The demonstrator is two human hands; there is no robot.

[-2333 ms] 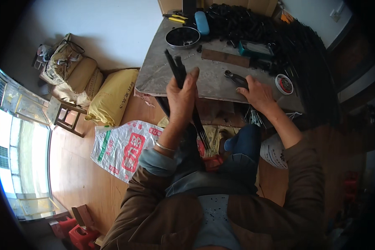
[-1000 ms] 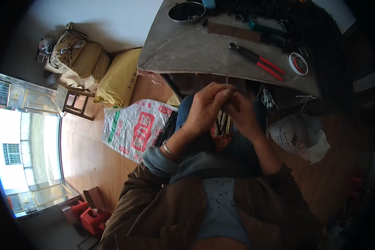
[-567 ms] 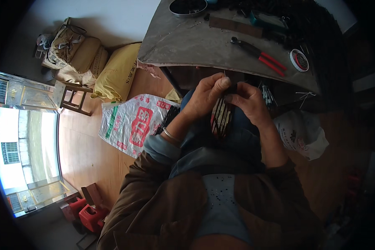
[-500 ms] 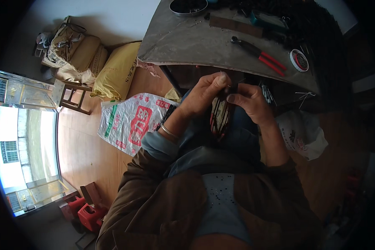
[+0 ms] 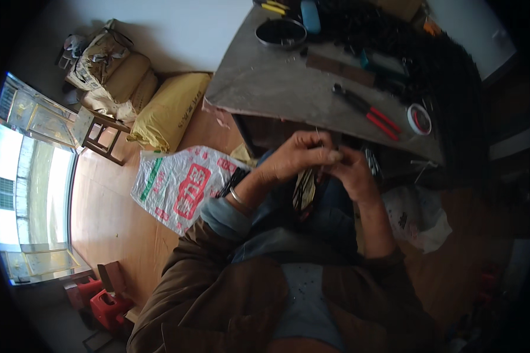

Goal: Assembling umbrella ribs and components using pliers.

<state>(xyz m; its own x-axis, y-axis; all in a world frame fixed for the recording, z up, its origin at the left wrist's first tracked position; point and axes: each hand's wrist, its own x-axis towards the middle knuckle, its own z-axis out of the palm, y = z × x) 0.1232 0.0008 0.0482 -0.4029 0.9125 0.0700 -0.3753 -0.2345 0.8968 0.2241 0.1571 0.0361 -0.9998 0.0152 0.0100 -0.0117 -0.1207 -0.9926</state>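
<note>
Over the lap, at the near edge of the table [image 5: 235,85], the left hand [image 5: 303,156] has its thumb and fingers pinched together on a thin strand [image 5: 317,135], which pokes up just above them. The right hand [image 5: 354,172] curls its fingers close beside; whether they clamp anything I cannot tell. Black strips [image 5: 302,189] show directly beneath, between the legs.

The table's edge [image 5: 265,112] stood before the right hand [image 5: 353,172]. Left of the pliers [image 5: 368,113] lay passage; a black heap [image 5: 374,38] blocked beyond.
</note>
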